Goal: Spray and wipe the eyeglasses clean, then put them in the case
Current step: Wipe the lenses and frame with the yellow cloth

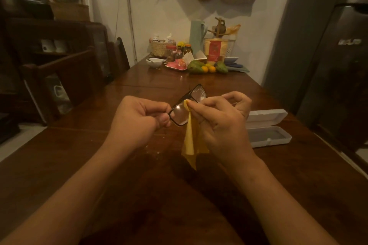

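Observation:
Black-framed eyeglasses [182, 112] are held in the air above the wooden table [119, 165], tilted with one lens nearer me. My left hand [137, 117] grips the frame at its near left end. My right hand [221, 121] pinches a yellow cloth [192, 143] against the near lens beside the bridge; the rest of the cloth hangs down under the hand. A white glasses case [267, 128] lies open on the table to the right of my right hand, with nothing in it. No spray bottle shows.
The far end of the table holds a bowl [154, 62], a plate [176, 65], fruit [207, 68], jars, a basket and a jug [197, 35]. Dark wooden chairs [65, 77] stand on the left. A dark fridge [338, 77] is on the right.

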Available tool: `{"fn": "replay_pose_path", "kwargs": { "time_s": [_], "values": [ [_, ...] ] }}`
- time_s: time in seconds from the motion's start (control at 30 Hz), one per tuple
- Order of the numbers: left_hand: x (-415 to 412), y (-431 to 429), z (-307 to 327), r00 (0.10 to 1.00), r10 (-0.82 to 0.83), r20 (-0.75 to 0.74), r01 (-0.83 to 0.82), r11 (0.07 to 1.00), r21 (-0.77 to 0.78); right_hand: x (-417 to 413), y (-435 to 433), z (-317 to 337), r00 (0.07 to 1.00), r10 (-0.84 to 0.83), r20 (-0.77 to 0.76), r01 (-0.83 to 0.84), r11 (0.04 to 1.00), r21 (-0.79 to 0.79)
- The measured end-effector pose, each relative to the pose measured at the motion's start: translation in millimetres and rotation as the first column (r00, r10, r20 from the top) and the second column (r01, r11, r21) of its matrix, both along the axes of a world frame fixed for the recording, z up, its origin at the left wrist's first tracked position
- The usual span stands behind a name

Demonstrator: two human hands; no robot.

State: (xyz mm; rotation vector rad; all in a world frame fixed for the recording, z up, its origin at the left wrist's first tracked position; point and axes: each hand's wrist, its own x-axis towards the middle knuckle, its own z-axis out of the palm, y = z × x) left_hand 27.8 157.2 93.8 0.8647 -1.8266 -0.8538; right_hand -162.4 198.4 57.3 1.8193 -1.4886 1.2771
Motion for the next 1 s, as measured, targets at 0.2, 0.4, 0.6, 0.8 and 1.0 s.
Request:
{"fn": "replay_pose_path", "kwargs": {
  "time_s": [0.2, 0.4, 0.6, 0.8, 1.0],
  "values": [
    [0.7, -0.7, 0.3, 1.000, 0.021, 0.000, -0.021, 1.000, -0.011, 3.8, 0.5, -1.0, 0.997, 0.041, -0.058, -0.040, 0.999, 0.021],
    [0.7, -0.6, -0.6, 0.999, 0.033, 0.003, -0.033, 0.999, 0.003, -1.9, -0.2, 0.2, 0.998, 0.023, 0.055, -0.024, 0.999, 0.030],
    [0.9, -3.2, -1.5, 1.000, 0.017, 0.016, -0.017, 0.999, -0.028, 4.8, -0.7, -5.9, 0.994, 0.090, -0.055, -0.090, 0.996, 0.003],
    [3.6, -3.3, -0.8, 1.000, 0.020, 0.005, -0.020, 0.998, -0.052, -2.8, 0.5, -3.0, 0.977, 0.147, -0.155, -0.147, 0.989, 0.006],
    [0.0, -1.2, -1.4, 0.999, 0.028, -0.020, -0.028, 0.999, -0.019, -3.1, 0.1, -0.8, 1.000, 0.016, -0.026, -0.016, 1.000, -0.015]
  ]
}}
